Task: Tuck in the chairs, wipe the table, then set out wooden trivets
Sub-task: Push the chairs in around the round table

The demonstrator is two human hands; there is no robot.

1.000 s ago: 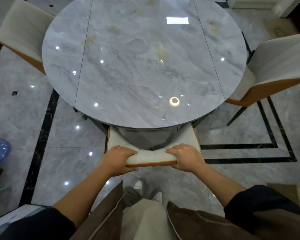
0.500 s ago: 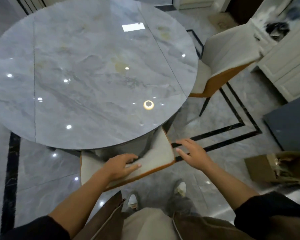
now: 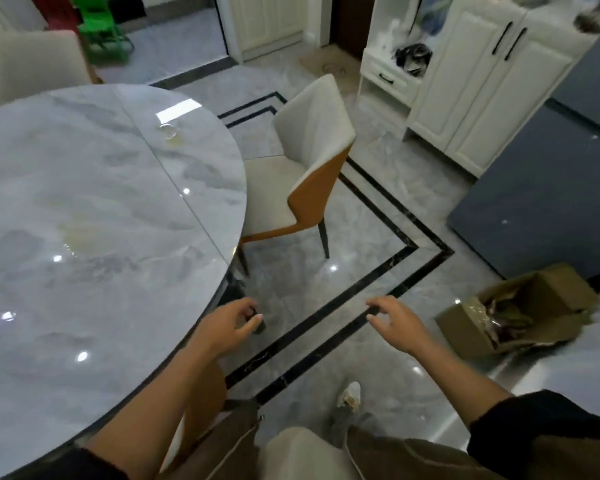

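Observation:
The round grey marble table (image 3: 94, 216) fills the left of the view, with yellowish stains on its top. A white chair with an orange back (image 3: 309, 174) stands at the table's right side, its seat partly under the rim and its back sticking out. Under my left forearm I see the orange back of the chair (image 3: 205, 396) pushed under the table. My left hand (image 3: 231, 325) hovers at the table's edge, fingers loosely curled, holding nothing. My right hand (image 3: 394, 323) hangs over the floor with fingers spread and empty.
An open cardboard box (image 3: 520, 310) lies on the floor at the right. White cabinets (image 3: 471, 91) and a dark grey panel (image 3: 548, 188) stand beyond it. Another pale chair back (image 3: 28, 64) shows at the far left, and a green stool (image 3: 101, 29) behind.
Both hands have let go of the near chair's back and lifted away. My view has swung right, bringing the right-hand chair, the cabinets and the box into sight.

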